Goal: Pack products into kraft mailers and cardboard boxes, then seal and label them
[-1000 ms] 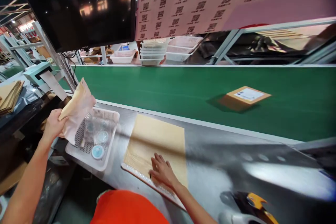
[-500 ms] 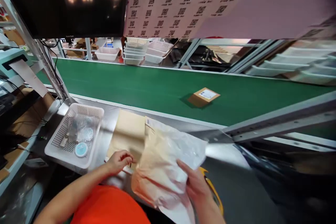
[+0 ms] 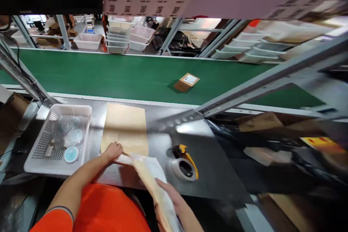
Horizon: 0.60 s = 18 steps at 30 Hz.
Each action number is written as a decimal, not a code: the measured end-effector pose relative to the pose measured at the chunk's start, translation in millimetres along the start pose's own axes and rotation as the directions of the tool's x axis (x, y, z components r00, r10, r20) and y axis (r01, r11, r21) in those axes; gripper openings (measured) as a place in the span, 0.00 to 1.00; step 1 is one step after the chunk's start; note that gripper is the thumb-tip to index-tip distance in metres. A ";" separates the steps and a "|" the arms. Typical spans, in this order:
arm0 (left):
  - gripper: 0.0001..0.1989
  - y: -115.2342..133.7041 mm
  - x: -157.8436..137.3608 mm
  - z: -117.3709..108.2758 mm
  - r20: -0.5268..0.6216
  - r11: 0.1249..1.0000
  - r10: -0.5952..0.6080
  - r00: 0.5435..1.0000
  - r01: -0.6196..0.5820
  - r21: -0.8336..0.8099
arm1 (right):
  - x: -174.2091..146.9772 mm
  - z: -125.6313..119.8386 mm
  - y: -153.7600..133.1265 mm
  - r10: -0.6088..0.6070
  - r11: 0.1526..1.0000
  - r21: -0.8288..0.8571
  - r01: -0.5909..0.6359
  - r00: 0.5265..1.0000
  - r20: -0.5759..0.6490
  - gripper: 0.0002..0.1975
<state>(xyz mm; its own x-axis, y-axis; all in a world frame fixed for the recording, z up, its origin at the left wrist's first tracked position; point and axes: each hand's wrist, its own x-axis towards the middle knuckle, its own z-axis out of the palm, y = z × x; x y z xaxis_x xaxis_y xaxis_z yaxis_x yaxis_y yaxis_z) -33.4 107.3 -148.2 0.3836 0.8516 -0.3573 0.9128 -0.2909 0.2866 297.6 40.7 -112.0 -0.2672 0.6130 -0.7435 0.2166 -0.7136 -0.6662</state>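
Note:
In my right hand [image 3: 172,195] is a whitish, pale-yellow plastic mailing bag [image 3: 156,188], turned nearly edge-on and tilted in front of my body. Its far corner reaches toward my left hand [image 3: 113,151]. That hand is closed at the lower edge of a flat yellowish padded envelope [image 3: 125,123] on the metal table. What its fingers pinch, if anything, is hidden. Right of the bag, a yellow tape dispenser [image 3: 191,163] lies with a white tape roll [image 3: 182,169].
A white perforated basket [image 3: 84,141] on the left holds bubble-wrapped items and a round blue-and-white tin [image 3: 71,154]. Beyond the table runs a green conveyor belt [image 3: 108,76] carrying a small labelled box [image 3: 187,81]. A metal frame post [image 3: 244,83] slants across the right.
My right hand has swung the mailing bag down and toward my body, turning it edge-on. The padded envelope and tape dispenser now show fully. My view has shifted rightward and down.

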 end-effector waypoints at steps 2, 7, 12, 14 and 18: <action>0.16 -1.3 8.8 -8.2 0.003 0.999 -0.022 1.000 0.022 0.025 | 5.9 17.7 -4.6 0.054 0.992 0.106 -0.064 0.994 0.096 0.31; 0.16 -5.2 17.4 -33.0 -0.040 0.995 -0.090 0.995 0.092 0.048 | 26.7 33.8 -16.0 0.031 0.996 0.078 -0.046 0.983 0.181 0.33; 0.14 -2.3 14.2 -49.7 -0.043 0.987 -0.147 0.988 0.150 0.066 | 49.6 45.3 -27.2 0.012 0.999 0.035 -0.020 0.981 0.196 0.24; 0.14 1.0 12.3 -55.9 -0.053 0.985 -0.152 0.987 0.155 0.078 | 56.9 53.6 -30.2 0.015 1.000 0.007 -0.017 0.975 0.221 0.20; 0.15 10.8 8.6 -68.9 -0.058 0.986 -0.109 0.992 0.115 0.117 | 73.0 67.5 -36.9 -0.014 0.999 -0.039 0.024 0.974 0.225 0.12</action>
<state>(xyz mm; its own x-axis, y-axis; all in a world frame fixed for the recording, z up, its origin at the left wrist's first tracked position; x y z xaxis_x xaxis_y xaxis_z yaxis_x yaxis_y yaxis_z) -29.9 141.5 -86.9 0.2732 0.9020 -0.3342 0.9609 -0.2399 0.1379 206.7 88.9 -137.8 -0.4743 0.5314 -0.7018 0.2466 -0.6851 -0.6854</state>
